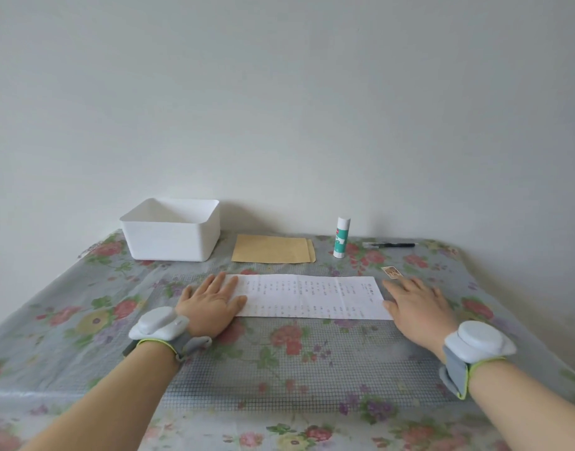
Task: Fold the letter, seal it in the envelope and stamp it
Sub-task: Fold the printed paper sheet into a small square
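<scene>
The letter [312, 296], a white printed sheet, lies flat and lengthwise across the middle of the table. My left hand [211, 305] rests palm down on its left end, fingers spread. My right hand [416, 299] lies flat at the sheet's right edge, fingers apart, holding nothing. Behind the letter lies a brown envelope [273, 249]. A small stamp [392, 272] sits on the cloth just beyond my right fingertips. A white and green glue stick [341, 237] stands upright to the right of the envelope.
A white plastic box [172, 232] stands at the back left against the wall. A black pen [390, 245] lies at the back right. A floral cloth [279, 369] covers the table, whose edges fall away on both sides.
</scene>
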`<state>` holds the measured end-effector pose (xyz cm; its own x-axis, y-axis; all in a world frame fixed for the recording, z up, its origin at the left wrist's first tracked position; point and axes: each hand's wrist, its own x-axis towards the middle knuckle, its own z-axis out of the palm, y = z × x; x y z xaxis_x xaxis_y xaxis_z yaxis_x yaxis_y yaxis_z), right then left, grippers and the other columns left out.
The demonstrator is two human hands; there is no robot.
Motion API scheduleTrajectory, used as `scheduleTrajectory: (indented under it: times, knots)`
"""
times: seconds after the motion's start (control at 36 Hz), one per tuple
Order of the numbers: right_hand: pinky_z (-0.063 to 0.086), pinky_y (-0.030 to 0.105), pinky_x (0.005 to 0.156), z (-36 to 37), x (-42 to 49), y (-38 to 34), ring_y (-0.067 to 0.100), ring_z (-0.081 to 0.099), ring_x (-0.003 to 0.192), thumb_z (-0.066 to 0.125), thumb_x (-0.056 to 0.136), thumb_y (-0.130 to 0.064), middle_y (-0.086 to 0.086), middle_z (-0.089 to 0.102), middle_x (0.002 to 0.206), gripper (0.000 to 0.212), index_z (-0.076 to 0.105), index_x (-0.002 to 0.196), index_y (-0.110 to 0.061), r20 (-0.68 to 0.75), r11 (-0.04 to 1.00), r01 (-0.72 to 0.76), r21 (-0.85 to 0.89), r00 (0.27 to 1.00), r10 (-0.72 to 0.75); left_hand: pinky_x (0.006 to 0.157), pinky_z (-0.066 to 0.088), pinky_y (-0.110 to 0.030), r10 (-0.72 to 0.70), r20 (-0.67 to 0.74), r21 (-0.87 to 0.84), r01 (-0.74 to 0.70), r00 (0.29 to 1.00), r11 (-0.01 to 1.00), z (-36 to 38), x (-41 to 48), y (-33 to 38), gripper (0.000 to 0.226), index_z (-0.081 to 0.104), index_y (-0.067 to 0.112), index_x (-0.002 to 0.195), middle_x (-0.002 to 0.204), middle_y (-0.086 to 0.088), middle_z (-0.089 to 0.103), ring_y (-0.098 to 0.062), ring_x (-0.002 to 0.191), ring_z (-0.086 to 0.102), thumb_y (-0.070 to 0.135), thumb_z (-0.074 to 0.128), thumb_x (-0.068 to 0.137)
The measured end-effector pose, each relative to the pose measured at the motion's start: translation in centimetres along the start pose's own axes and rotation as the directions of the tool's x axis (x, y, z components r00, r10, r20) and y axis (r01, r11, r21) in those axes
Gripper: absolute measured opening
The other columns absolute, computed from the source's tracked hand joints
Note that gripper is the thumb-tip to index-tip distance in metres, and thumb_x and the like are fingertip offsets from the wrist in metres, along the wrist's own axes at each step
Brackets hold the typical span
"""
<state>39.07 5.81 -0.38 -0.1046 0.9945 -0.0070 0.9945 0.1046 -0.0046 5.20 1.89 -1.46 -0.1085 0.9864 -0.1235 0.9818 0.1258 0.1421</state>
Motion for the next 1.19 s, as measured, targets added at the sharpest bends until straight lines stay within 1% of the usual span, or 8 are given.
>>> scheduleTrajectory:
  times: [0.14,0.31,0.5,0.72,0.83,0.97,1.08,1.19]
  knots:
    - [0.048,0.037,0.086,-0.1,0.1,-1.1,0.029,0.057,0.106,0.035,0.097,-0.034,0.006,0.064,0.12,0.035,0.059,0.118,-0.02,-0.151,0.961,-0.025,0.277,0.986,0.069,0.12,0.0,-0.045,0.062,-0.143,0.0,-0.063,0.988,0.998,-0.2,-0.5,2.2,0.056,0.009,0.03,0.151,0.161,0.002,0.0,-0.015,0.148,-0.004,0.049,0.018,0.099]
    - [0.045,0.033,0.097,-1.3,0.1,-4.1,0.025,0.054,0.12,0.05,0.094,-0.031,0.003,0.057,0.134,0.043,0.05,0.135,-0.017,-0.062,0.864,-0.025,0.503,0.996,0.065,0.121,0.003,-0.043,0.289,-0.052,0.01,-0.289,0.956,0.957,-0.6,-0.7,6.3,0.061,0.009,0.03,0.151,0.16,0.003,-0.001,-0.016,0.148,-0.003,0.056,0.019,0.096]
    - [0.049,0.036,0.092,-1.6,0.5,-4.7,0.025,0.06,0.108,0.069,0.08,-0.022,0.005,0.064,0.119,0.051,0.055,0.128,-0.016,-0.016,0.743,-0.109,0.661,0.987,0.159,0.119,0.009,-0.044,0.312,0.059,0.039,-0.314,0.948,0.949,0.1,-0.5,8.0,0.076,0.014,0.03,0.15,0.16,0.003,0.008,-0.02,0.147,0.007,0.069,0.031,0.087]
    - [0.049,0.026,0.052,-1.6,1.0,-5.4,0.018,0.057,0.057,0.066,0.078,0.01,0.013,0.062,0.074,0.059,0.045,0.132,-0.004,0.256,0.208,-0.281,0.937,0.957,0.139,0.107,0.035,-0.036,0.383,-0.102,-0.042,-0.389,0.918,0.92,-0.1,-0.7,8.1,0.068,0.03,0.028,0.144,0.145,0.006,0.041,-0.018,0.131,0.04,0.06,0.047,0.086]
    - [0.049,0.027,0.052,-1.6,1.0,-5.8,0.018,0.057,0.056,0.064,0.081,0.006,0.012,0.063,0.074,0.05,0.05,0.128,-0.004,0.248,0.261,-0.269,0.927,0.962,0.11,0.099,0.041,-0.036,0.372,-0.171,-0.061,-0.386,0.913,0.92,0.0,-0.6,8.3,0.041,0.041,0.027,0.134,0.133,0.002,0.053,-0.021,0.12,0.05,0.039,0.042,0.095]
    - [0.051,0.028,0.055,-1.4,1.6,-5.3,0.017,0.056,0.058,0.064,0.085,-0.008,0.011,0.064,0.08,0.031,0.059,0.116,-0.006,0.212,0.237,-0.244,0.94,0.965,0.154,0.096,0.042,-0.032,0.399,-0.24,-0.064,-0.425,0.885,0.903,-0.1,-0.8,8.2,0.038,0.045,0.028,0.136,0.131,0.004,0.056,-0.02,0.117,0.052,0.029,0.034,0.1]
    - [0.054,0.041,0.079,-1.9,1.7,-4.7,0.019,0.056,0.076,0.064,0.087,-0.024,0.002,0.059,0.082,0.02,0.064,0.105,-0.014,0.122,0.262,-0.166,0.951,0.977,0.176,0.095,0.042,-0.026,0.407,-0.353,-0.139,-0.477,0.843,0.868,-0.4,-0.8,7.7,0.039,0.054,0.028,0.13,0.131,0.009,0.058,-0.015,0.118,0.054,0.016,0.038,0.097]
    - [0.053,0.031,0.071,-2.7,1.0,-4.5,0.02,0.062,0.077,0.065,0.087,-0.028,0.008,0.067,0.099,0.023,0.06,0.107,-0.019,0.218,0.327,-0.195,0.925,0.975,-0.035,0.1,0.038,-0.025,0.447,-0.398,-0.075,-0.514,0.801,0.854,-0.6,-0.8,7.3,0.038,0.06,0.027,0.126,0.132,0.012,0.057,-0.013,0.121,0.049,0.012,0.04,0.097]
